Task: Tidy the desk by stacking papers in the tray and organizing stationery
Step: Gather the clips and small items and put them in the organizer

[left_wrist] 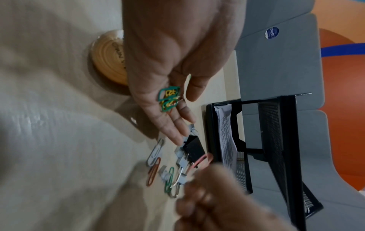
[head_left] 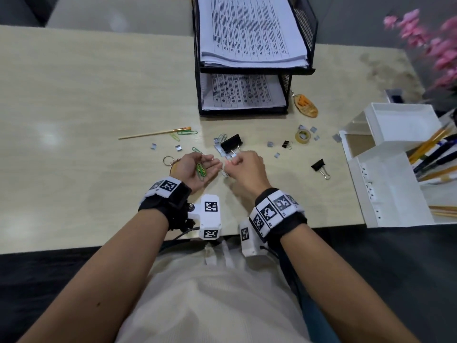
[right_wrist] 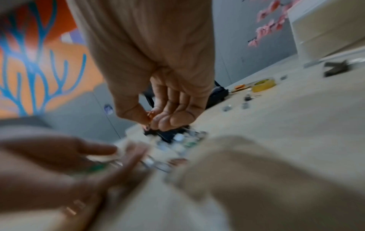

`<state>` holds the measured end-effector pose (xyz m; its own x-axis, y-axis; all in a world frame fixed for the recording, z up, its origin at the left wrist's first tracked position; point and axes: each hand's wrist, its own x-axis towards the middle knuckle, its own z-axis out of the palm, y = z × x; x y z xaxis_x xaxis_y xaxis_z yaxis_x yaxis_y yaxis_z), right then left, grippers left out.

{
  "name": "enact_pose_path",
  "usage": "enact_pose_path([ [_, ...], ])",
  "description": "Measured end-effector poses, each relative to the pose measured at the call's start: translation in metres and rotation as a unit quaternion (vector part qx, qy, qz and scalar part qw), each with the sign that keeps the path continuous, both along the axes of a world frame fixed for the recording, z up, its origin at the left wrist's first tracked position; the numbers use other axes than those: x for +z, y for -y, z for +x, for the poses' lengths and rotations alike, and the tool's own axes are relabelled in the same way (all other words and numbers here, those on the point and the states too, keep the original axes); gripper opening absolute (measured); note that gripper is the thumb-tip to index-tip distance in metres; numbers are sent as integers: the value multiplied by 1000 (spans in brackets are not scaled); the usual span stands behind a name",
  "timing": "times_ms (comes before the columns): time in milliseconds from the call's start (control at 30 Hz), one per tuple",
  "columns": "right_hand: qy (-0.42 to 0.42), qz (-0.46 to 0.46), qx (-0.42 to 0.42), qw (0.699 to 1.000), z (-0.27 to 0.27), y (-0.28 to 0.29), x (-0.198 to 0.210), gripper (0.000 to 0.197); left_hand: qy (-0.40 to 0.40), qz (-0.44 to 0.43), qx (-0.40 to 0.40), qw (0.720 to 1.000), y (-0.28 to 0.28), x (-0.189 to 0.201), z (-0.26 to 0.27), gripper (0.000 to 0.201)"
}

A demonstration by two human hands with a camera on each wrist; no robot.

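Note:
My left hand (head_left: 209,165) lies palm up just above the desk, fingers relaxed, with several green and yellow paper clips (head_left: 200,170) resting in the palm (left_wrist: 169,98). Right beside it, my right hand (head_left: 231,163) is curled, thumb and fingers pinching a red paper clip (right_wrist: 151,114) over a heap of silver clips and a large black binder clip (head_left: 231,142). The black mesh tray (head_left: 254,70) stands behind, printed papers (head_left: 249,28) stacked on both tiers.
Loose on the desk: a paintbrush (head_left: 153,133), green clips (head_left: 188,132), a key ring (head_left: 168,160), a tape roll (head_left: 303,136), two small binder clips (head_left: 319,165), an orange key tag (head_left: 305,105). A white organizer (head_left: 390,184) with pens (head_left: 435,149) stands right, pink flowers (head_left: 432,40) behind.

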<state>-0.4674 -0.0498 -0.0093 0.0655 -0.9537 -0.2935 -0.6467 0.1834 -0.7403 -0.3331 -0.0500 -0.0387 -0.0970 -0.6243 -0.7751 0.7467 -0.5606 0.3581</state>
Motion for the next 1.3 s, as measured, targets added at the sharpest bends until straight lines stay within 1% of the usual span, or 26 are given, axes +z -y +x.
enact_pose_path([
  [67, 67, 10, 29, 997, 8, 1, 14, 19, -30, -5, -21, 999, 0, 1, -5, 41],
  [100, 79, 11, 43, 996, 9, 4, 19, 14, -38, -3, -30, 999, 0, 1, -7, 44],
  [133, 73, 1, 46, 996, 9, 9, 20, 9, -36, 5, -39, 999, 1, 0, -7, 45],
  [200, 52, -27, 25, 998, 1, 23, 13, 9, -16, 32, -47, 998, 4, -4, -6, 44],
  [267, 9, -41, 16, 999, -8, 31, 1, 16, 14, 46, -55, 997, 6, -8, 0, 42],
  [333, -72, -42, 50, 995, -15, 32, -13, 19, 29, 46, -69, 996, 7, -8, 4, 39],
  [400, -136, -45, 91, 985, -22, 29, -25, 16, 25, 42, -73, 996, 7, -8, 7, 39],
  [467, -168, -53, 95, 980, -26, 26, -31, 16, 19, 44, -63, 997, 7, -8, 11, 39],
  [600, -193, -72, 92, 974, -24, 23, -35, 12, 11, 48, -50, 998, 6, -10, 16, 40],
  [733, -250, -42, 101, 962, -15, 22, -35, 13, 18, 50, -50, 997, 5, -9, 18, 39],
  [800, -248, -40, 98, 963, -12, 21, -31, 15, 18, 48, -49, 997, 4, -8, 19, 39],
  [867, -204, -44, 83, 974, -9, 15, -23, 16, 14, 46, -48, 998, 4, -8, 21, 40],
  [933, -158, -26, 61, 985, -5, 7, -17, 18, 12, 45, -46, 998, 3, -7, 23, 40],
  [1000, -144, -5, 53, 988, -2, 0, -17, 19, 9, 44, -48, 998, 2, -8, 23, 39],
  [1200, -169, -9, 50, 984, -1, -3, -31, 19, 14, 42, -50, 998, -3, -7, 25, 39],
  [1300, -205, -1, 67, 976, -2, 0, -32, 17, 15, 39, -48, 998, -5, -7, 27, 39],
])
